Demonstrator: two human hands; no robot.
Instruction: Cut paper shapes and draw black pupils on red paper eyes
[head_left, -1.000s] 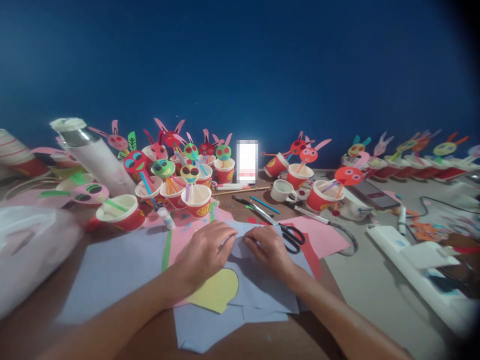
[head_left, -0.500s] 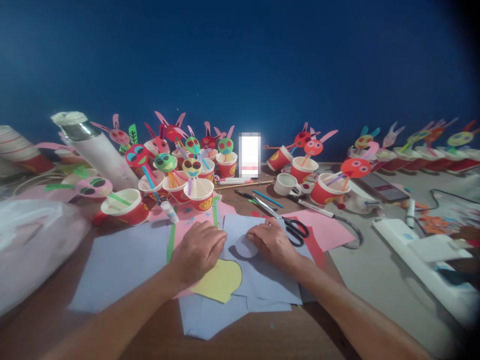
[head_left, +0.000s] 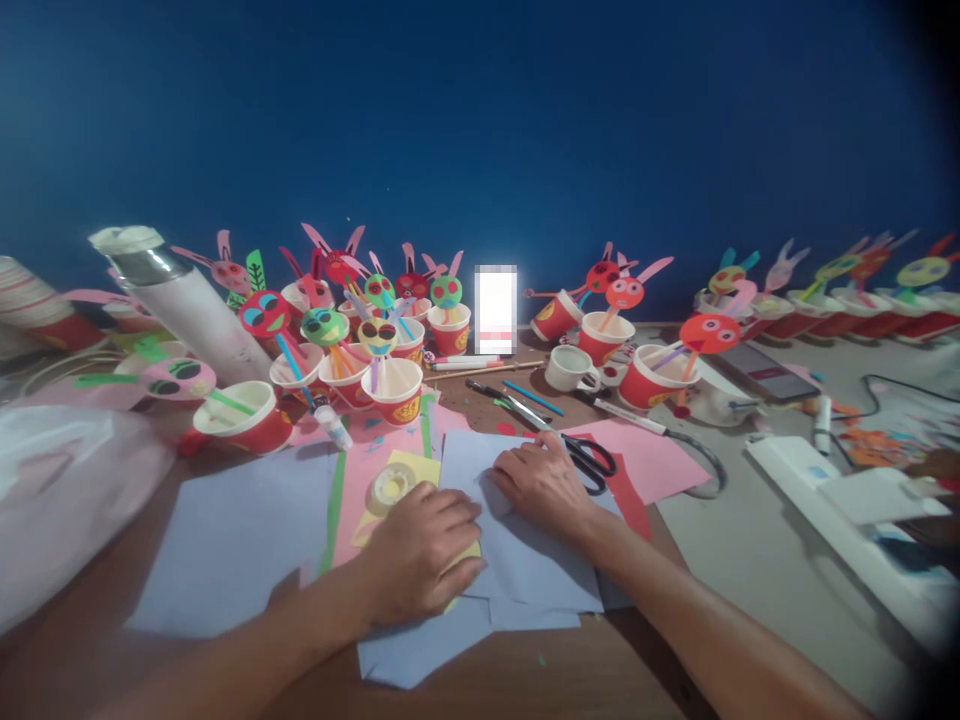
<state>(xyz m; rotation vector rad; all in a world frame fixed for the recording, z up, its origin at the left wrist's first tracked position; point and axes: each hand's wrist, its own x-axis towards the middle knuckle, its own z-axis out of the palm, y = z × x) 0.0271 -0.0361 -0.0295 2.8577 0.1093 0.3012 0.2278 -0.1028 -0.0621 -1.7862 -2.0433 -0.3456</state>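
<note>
My left hand (head_left: 431, 545) rests low over a yellow paper piece (head_left: 471, 549), fingers bent forward and thumb apart, with nothing seen in its grasp. Just beyond it, a roll of clear tape (head_left: 391, 486) lies on yellow paper. My right hand (head_left: 538, 478) is on the blue paper sheets (head_left: 536, 560), fingers bent close together and tips down. A curved shadow shows by those fingertips, but what lies under them is hidden. Scissors with black handles (head_left: 592, 460) lie against the far side of the right hand.
Red paper cups with paper animal faces (head_left: 395, 390) stand across the back. A white mug (head_left: 570, 370), a small glue bottle (head_left: 332, 427) and a pen (head_left: 630, 415) lie nearer. A plastic bag (head_left: 75, 500) sits left, a thermos (head_left: 180, 300) behind it, a white power strip (head_left: 847, 540) right.
My left hand has moved right and nearer to me, uncovering the tape roll and covering part of the yellow paper. The pale round piece by my right fingers no longer shows clearly.
</note>
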